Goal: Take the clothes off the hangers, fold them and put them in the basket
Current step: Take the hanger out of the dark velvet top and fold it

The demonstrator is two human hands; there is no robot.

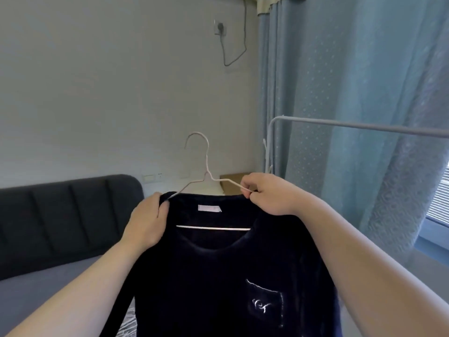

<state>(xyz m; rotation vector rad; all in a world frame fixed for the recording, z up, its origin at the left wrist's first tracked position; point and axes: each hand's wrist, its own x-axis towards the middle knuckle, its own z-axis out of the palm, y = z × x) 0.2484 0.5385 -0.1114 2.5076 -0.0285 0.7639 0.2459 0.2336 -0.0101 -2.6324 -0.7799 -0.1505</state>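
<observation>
A dark navy top (218,276) with a white-stitched chest pocket hangs in front of me on a thin pale wire hanger (206,171). The hanger's hook points up, free of any rail, and its lower bar shows through the neck opening. My left hand (147,221) grips the top's left shoulder, where the hanger's arm comes out of the fabric. My right hand (264,194) pinches the hanger's right arm, bare of cloth there, at the top's right shoulder. The basket is out of view.
A white clothes rail (352,126) runs to the right at shoulder height, in front of blue curtains (352,81). A bed with a dark padded headboard (65,212) lies at the lower left. A brown box (230,183) sits behind the hanger.
</observation>
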